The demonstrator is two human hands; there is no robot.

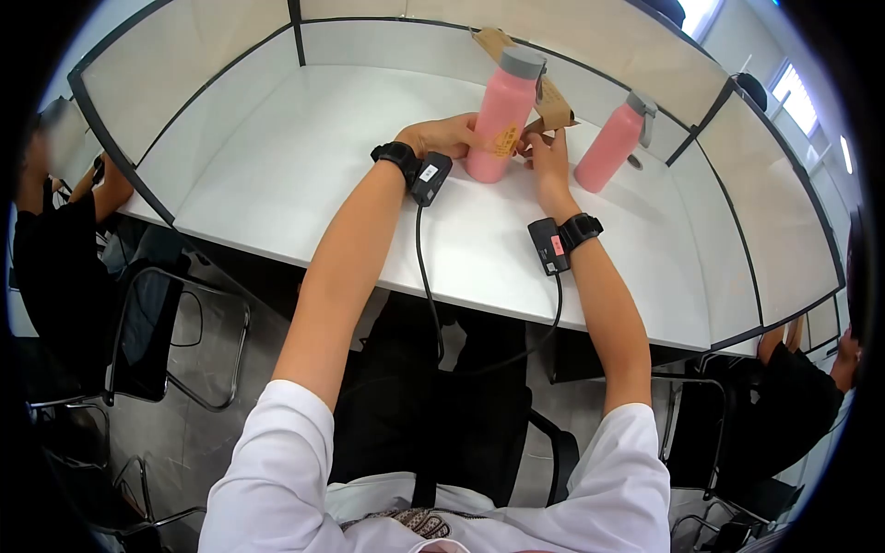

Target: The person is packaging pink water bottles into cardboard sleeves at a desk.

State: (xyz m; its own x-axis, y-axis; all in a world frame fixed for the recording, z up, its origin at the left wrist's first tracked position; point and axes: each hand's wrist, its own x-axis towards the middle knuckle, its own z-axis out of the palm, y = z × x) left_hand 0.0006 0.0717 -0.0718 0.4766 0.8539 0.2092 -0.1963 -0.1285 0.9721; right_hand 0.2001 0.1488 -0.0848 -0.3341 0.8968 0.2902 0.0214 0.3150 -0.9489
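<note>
A pink bottle (496, 120) with a grey lid and a yellow printed mark stands on the white desk (350, 129). My left hand (444, 136) is closed around its left side, with some fingers hidden behind it. Close by the bottle's right side is my right hand (546, 157), its fingers curled together. Whether these fingertips grip the bottle or something else is hidden. Behind the bottle, a brown paper piece (553, 103) with small print reaches down towards my right fingers. A second pink bottle (608, 149) with a grey lid stands right of my right hand.
Low partition panels (387, 46) enclose the desk at the back and sides. A small round object (634, 162) lies by the second bottle. Cables hang from the wrist devices (430, 178) over the desk's front edge. Other people sit at both sides, near metal-framed chairs (241, 341).
</note>
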